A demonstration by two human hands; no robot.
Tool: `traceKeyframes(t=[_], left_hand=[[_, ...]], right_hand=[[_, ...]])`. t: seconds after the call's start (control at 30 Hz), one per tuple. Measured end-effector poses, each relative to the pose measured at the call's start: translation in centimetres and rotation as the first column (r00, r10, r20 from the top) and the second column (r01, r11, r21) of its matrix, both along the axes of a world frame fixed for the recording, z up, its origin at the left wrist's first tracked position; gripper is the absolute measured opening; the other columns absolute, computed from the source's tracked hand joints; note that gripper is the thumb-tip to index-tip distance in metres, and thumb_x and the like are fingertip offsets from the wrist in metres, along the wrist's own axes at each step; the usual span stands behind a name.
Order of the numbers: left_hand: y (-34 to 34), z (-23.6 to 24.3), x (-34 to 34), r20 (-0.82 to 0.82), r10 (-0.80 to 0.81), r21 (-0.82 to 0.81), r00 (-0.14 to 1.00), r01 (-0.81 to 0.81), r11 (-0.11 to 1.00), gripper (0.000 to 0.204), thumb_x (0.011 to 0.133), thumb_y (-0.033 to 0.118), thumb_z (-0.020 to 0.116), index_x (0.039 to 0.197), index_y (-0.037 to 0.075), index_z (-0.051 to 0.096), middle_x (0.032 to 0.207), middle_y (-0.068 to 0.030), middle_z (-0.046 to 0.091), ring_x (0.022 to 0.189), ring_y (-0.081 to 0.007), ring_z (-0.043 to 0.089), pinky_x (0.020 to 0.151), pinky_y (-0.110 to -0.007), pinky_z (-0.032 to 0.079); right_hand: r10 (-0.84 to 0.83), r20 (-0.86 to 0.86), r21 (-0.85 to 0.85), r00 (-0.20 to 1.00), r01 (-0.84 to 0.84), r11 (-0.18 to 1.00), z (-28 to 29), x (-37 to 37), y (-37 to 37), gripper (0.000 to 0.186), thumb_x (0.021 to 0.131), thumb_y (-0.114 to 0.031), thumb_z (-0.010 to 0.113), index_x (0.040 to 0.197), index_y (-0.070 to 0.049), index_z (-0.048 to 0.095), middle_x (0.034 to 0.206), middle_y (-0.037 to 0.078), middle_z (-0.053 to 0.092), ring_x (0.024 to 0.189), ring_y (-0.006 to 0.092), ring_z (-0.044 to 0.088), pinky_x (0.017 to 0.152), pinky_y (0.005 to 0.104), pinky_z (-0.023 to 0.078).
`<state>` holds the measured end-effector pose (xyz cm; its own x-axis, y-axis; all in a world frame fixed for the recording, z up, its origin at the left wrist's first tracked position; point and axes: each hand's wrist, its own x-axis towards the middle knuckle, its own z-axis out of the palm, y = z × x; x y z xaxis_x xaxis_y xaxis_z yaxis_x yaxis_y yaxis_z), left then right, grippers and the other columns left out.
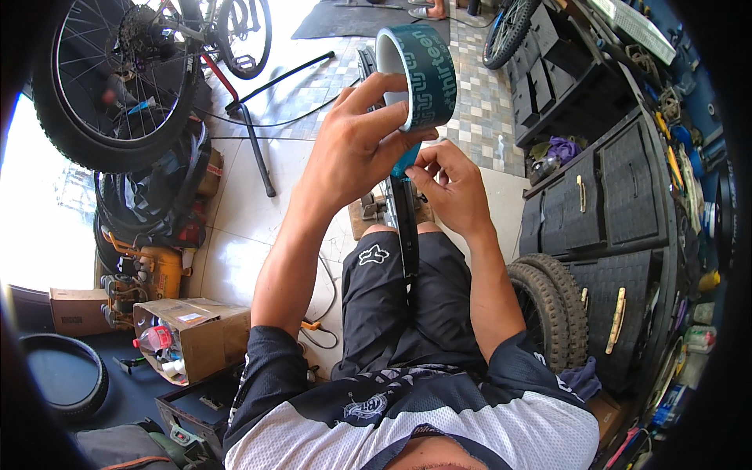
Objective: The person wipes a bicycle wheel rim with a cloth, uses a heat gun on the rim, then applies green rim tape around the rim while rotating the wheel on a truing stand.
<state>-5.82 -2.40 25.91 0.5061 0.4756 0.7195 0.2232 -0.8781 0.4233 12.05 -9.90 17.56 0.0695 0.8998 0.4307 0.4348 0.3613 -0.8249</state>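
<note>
I see both forearms (294,247) reaching forward. The left hand (362,137) curls, gripping; the right hand (454,192) pinches just beside it.

Room at the sides, tight in the middle.
Your left hand (356,133) has open space over the pale tiles (227,184) out to the black stand (254,153); your right hand (454,188) has a narrower gap before the drawers (597,192). Between them, the teal tape roll (433,74) and its strip (405,160) block the way; below, the black rim (405,227) divides your thighs.
</note>
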Motion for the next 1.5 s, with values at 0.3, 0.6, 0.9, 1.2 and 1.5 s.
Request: traceKeyframes(t=[0.3,0.6,0.9,1.2,1.5], left_hand=[[0.8,1.5,0.4,0.056,0.004,-0.056,0.998,-0.001,0.998,0.028,0.09,0.005,0.081,0.116,0.012,0.083,0.117,-0.0101,0.075,0.102,-0.0223,0.076,0.082,-0.035,0.064],[1.9,0.4,0.5,0.123,0.003,-0.115,0.992,0.011,0.993,0.026,0.092,0.006,0.079,0.118,0.011,0.082,0.115,-0.0078,0.073,0.097,-0.0208,0.075,0.079,-0.035,0.061],[1.6,0.3,0.8,0.095,0.02,-0.109,0.995,-0.01,0.994,0.029,0.093,0.005,0.078,0.121,0.012,0.082,0.114,-0.0069,0.073,0.098,-0.0187,0.075,0.08,-0.033,0.062],[1.2,0.2,0.7,0.108,0.031,-0.121,0.994,-0.018,0.993,0.029,0.092,0.004,0.079,0.12,0.012,0.082,0.113,-0.0072,0.073,0.097,-0.0183,0.074,0.08,-0.033,0.061],[0.3,0.5,0.4,0.126,0.042,-0.122,0.991,-0.026,0.992,0.027,0.091,0.003,0.079,0.117,0.009,0.082,0.114,-0.0081,0.075,0.102,-0.0197,0.073,0.084,-0.033,0.06]], right_hand=[[0.057,0.006,-0.087,0.998,-0.056,0.995,1.4,0.8,-0.1,0.02,0.098,-0.019,0.076,0.103,-0.002,0.066,0.092,0.006,0.064,0.077,0.0176,0.058,0.072,0.0324,0.05],[0.1,0.063,-0.148,0.993,-0.09,0.985,1.5,0.9,1.0,0.025,0.099,-0.021,0.076,0.106,0.0,0.064,0.099,0.012,0.065,0.086,0.0259,0.065,0.08,0.0383,0.054],[0.123,-0.004,-0.192,0.992,-0.122,0.974,0.8,0.5,1.2,0.025,0.092,-0.017,0.081,0.104,-0.002,0.065,0.096,0.009,0.066,0.085,0.0213,0.063,0.08,0.0364,0.054],[0.125,0.015,-0.231,0.992,-0.119,0.966,1.9,0.4,1.0,0.023,0.089,-0.014,0.081,0.103,-0.003,0.066,0.093,0.009,0.069,0.087,0.0216,0.065,0.082,0.0369,0.055],[0.11,0.157,-0.104,0.981,-0.094,0.99,2.4,0.6,1.2,0.018,0.088,-0.009,0.079,0.101,-0.003,0.068,0.094,0.011,0.071,0.091,0.0266,0.067,0.085,0.04,0.055]])
